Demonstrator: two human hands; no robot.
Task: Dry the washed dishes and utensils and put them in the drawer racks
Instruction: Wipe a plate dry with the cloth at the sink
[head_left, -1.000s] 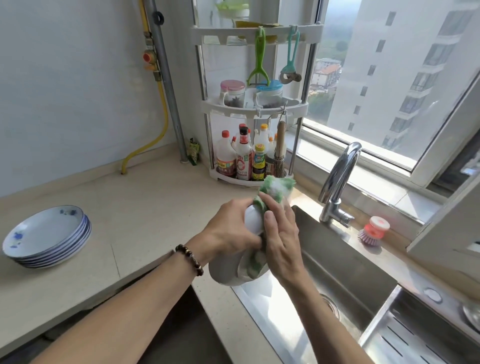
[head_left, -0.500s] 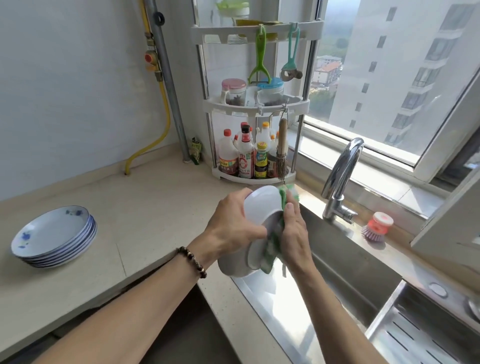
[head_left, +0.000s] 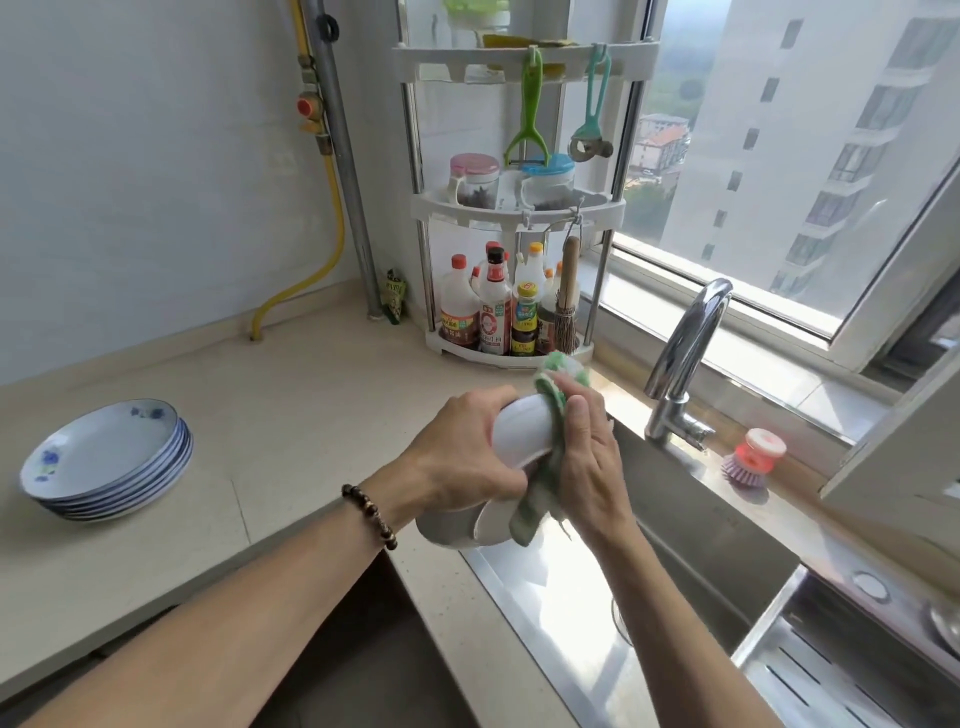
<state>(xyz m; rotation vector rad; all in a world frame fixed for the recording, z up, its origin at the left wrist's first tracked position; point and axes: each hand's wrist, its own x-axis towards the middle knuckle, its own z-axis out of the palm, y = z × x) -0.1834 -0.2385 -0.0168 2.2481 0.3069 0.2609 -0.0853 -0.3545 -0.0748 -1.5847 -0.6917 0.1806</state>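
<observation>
Since half a second ago: green cloth (head_left: 551, 402) swept up over the white bowl's (head_left: 522, 434) rim. Left hand (head_left: 465, 457) grips bowl above sink's (head_left: 696, 509) near-left edge; right hand (head_left: 584, 457) presses cloth. Step: drying. Next, likely: racking, firm grip needed.

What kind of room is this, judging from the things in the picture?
Most likely a home kitchen, high in an apartment block. A steel sink with a faucet, a corner rack of sauce bottles, and stacked plates on the counter show it.
</observation>
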